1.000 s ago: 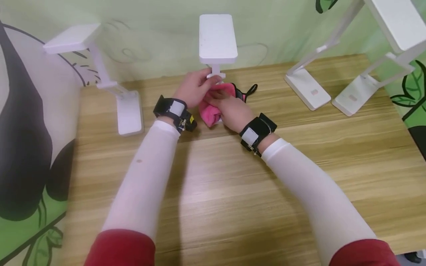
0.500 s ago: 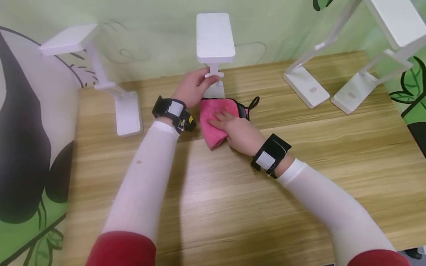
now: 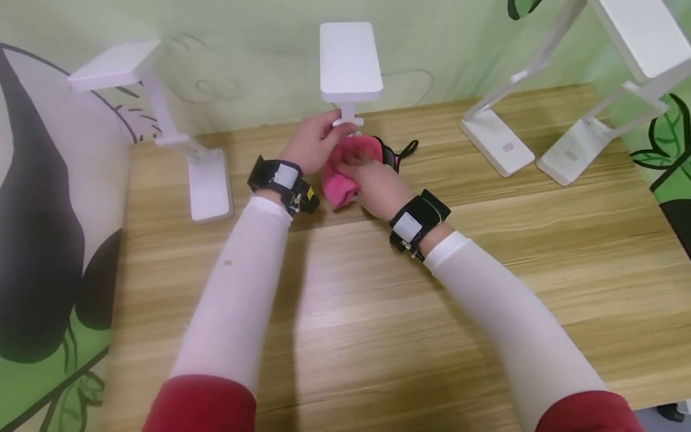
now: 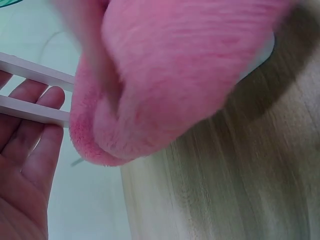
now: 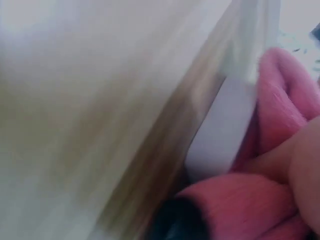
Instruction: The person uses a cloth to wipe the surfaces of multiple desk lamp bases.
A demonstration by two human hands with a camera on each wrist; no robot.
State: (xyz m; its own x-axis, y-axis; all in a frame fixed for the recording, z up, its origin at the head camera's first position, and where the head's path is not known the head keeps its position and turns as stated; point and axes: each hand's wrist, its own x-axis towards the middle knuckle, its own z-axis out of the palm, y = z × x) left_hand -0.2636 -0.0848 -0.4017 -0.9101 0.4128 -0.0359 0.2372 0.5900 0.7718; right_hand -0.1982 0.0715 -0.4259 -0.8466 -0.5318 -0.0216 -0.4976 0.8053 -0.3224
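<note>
A white desk lamp (image 3: 351, 63) stands near the back edge of the table, its head above its stem. My left hand (image 3: 308, 144) grips the stem; the left wrist view shows fingers (image 4: 45, 100) around its two thin bars. In my right hand (image 3: 380, 189) is a pink plush cloth (image 3: 339, 191), bunched between bent fingers and thumb over the lamp's base. The cloth hides most of that base, though the right wrist view shows its white side (image 5: 217, 130). A black-edged part with a loop (image 3: 406, 150) sticks out at the cloth's right.
Another white lamp (image 3: 207, 183) stands to the left. Two more lamps, one with its base (image 3: 496, 141) nearer me and one farther right (image 3: 574, 150), stand at the right. Behind the wooden table (image 3: 351, 336) rises a painted green wall (image 3: 243, 66).
My right hand slid the cloth toward me along the lamp's base, uncovering its back part, then moved back toward the stem. The cloth is bunched again. My left hand keeps its hold.
</note>
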